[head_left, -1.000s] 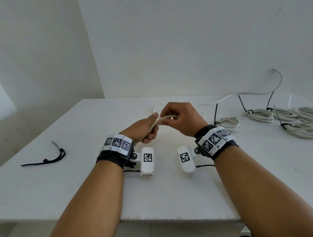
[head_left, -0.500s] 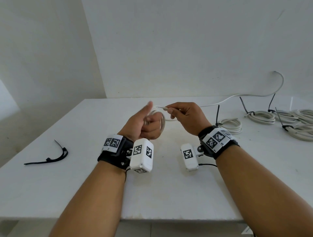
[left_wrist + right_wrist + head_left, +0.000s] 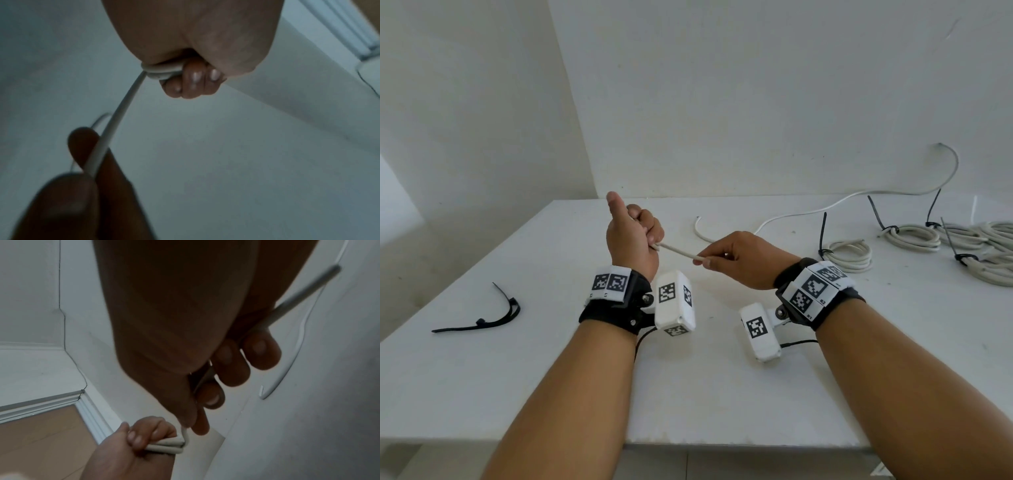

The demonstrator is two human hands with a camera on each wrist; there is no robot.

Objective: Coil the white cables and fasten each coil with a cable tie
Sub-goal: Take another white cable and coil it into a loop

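My left hand [image 3: 635, 236] is raised above the table, thumb up, fingers curled round a small coil of white cable [image 3: 162, 71]. A taut stretch of that cable [image 3: 677, 249] runs from the fist to my right hand [image 3: 736, 258], which pinches it between thumb and fingertips. In the right wrist view the coil's turns [image 3: 166, 445] show under the left fingers, and the cable [image 3: 304, 293] passes on through the right palm. Its free run [image 3: 859, 197] trails across the table to the back wall. Another loose white cable end [image 3: 700, 229] lies behind the hands.
A black cable tie [image 3: 482, 317] lies on the white table [image 3: 551, 394] at the left. Tied white coils sit at the right: a small one [image 3: 849, 253], another [image 3: 911, 236] and a larger bundle [image 3: 993, 253], with black tie tails sticking up. Walls stand close behind.
My left hand has turned thumb-up and risen with the coil in its fist. My right hand has slid away to the right and lower, drawing a straight length of cable out.
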